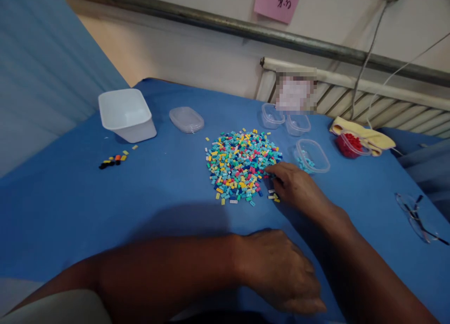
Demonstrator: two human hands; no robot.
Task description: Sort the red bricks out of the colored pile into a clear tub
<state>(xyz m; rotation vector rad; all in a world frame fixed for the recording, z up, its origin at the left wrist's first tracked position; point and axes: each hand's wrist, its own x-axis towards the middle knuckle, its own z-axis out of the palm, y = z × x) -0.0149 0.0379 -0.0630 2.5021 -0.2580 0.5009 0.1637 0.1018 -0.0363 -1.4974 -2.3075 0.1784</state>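
Note:
A heap of small multicoloured toy building bricks is spread in a rough circle on the blue table cover. My right hand touches the heap's right edge, fingertips drawn together among the bricks; what they grip, if anything, is hidden. Just behind that hand stands a clear tub with some light-blue bricks in it. My left hand is nearer to me, back upward, above the front of the table. Its fingers curl under, so anything inside them is out of sight.
A white bin stands at the back left, near stacked clear lids and a few black, orange and yellow bricks. Two clear tubs stand at the back. On the right are a tub of red bricks, a yellow cloth and glasses.

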